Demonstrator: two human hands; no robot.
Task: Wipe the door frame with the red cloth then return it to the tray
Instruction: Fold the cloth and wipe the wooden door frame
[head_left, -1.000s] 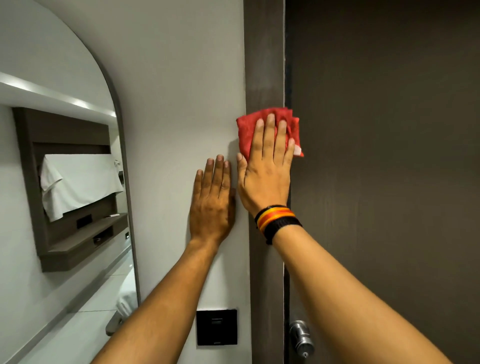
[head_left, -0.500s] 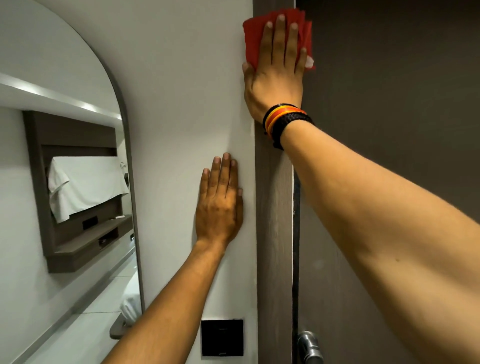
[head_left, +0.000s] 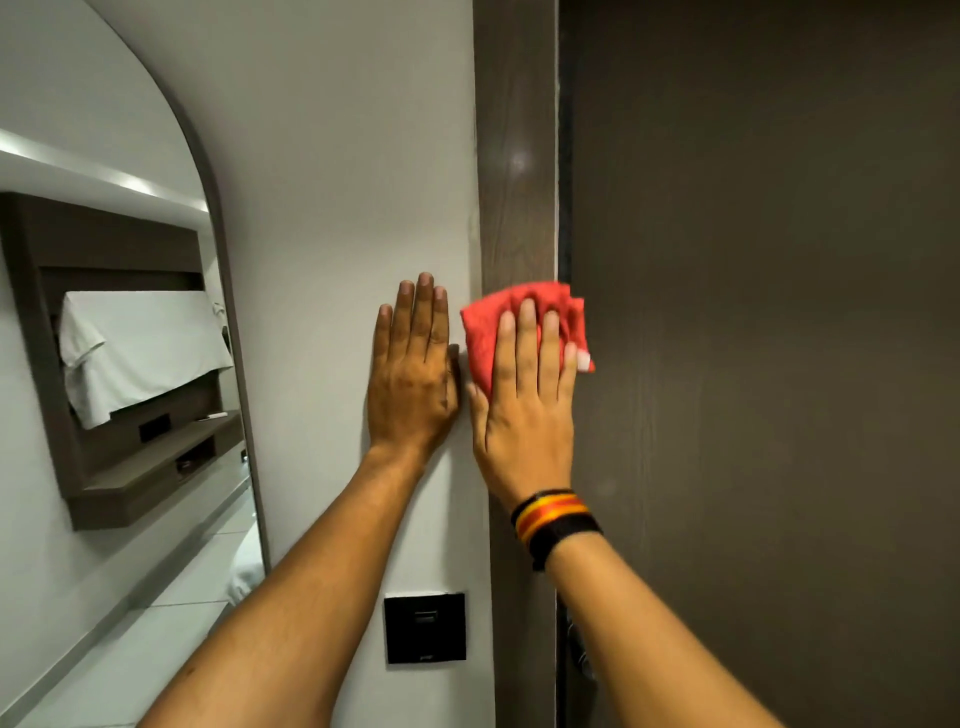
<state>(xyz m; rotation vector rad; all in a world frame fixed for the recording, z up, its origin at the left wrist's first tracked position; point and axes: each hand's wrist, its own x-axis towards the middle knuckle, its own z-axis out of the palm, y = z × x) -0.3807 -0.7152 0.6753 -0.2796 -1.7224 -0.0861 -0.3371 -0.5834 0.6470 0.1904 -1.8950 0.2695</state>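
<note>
While I watch through the head camera, the dark brown door (head_left: 753, 312) fills the right side of my view, shut against the door frame (head_left: 514, 156), a vertical wood-grain strip running top to bottom. Left of the frame is the pale wall (head_left: 337, 156), and at the wall's left edge an arched mirror (head_left: 104, 364) reflects a shelf unit draped with a white cloth. Low on the wall, just beside the frame, sits a black switch plate (head_left: 424, 627).

My right hand (head_left: 524, 410) lies flat on the frame with its fingers straight and close together, pressing the red cloth (head_left: 519, 306) against the wood; the cloth is bunched under the fingers and overlaps the frame's right edge onto the door. A striped wristband (head_left: 553, 522) circles that wrist. My left hand (head_left: 413, 384) rests palm-down on the wall just beside the frame, fingers extended and together, holding nothing, its thumb side nearly touching the right hand.
</note>
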